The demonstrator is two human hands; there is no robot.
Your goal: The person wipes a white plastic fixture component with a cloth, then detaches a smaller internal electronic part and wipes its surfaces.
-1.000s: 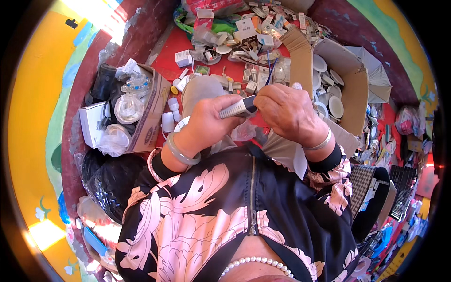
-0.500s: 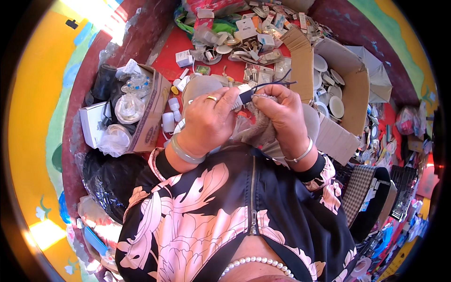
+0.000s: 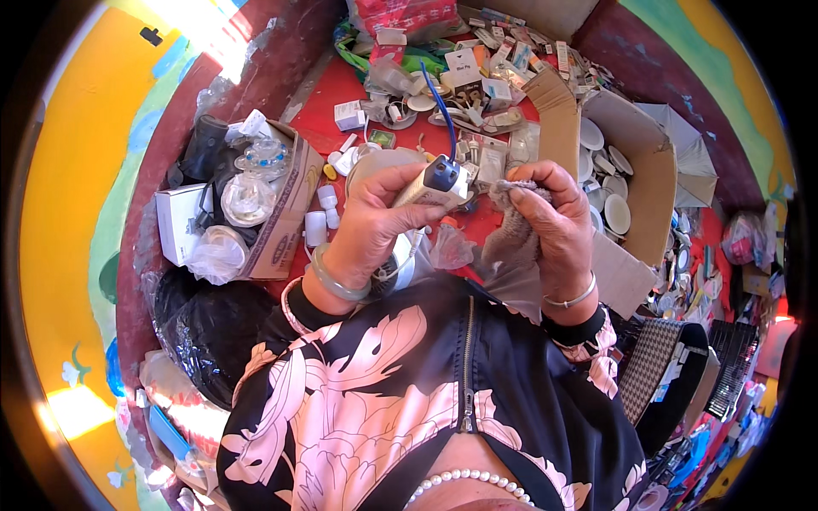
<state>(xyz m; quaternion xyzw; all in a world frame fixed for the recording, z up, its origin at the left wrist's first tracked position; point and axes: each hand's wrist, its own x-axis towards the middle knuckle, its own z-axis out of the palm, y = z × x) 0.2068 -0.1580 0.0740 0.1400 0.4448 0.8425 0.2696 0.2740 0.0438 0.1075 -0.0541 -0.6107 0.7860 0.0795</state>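
Observation:
My left hand (image 3: 372,220) is closed around a small white box-shaped electrical part (image 3: 423,189), perhaps a lamp driver. Its dark blue end cap (image 3: 443,174) faces up, and a blue wire (image 3: 443,111) rises from that end. To the right, my right hand (image 3: 560,223) pinches a grey fluffy cloth (image 3: 514,228), which hangs down from the fingers. Cloth and electrical part are apart. Beneath my left hand, a white round thing with a white cord (image 3: 412,255) shows partly; my wrist hides some of it.
On the left stands a cardboard box (image 3: 290,200) of plastic-wrapped goods; beside it lies a black plastic bag (image 3: 200,328). An open carton (image 3: 643,162) with white round discs stands on the right. Small boxes (image 3: 464,72) and loose lamp parts crowd the red floor (image 3: 328,106) ahead.
My left hand has turned the electrical part so its blue end points up, with the wire upright. My right hand has moved away to the right, taking the cloth off the part.

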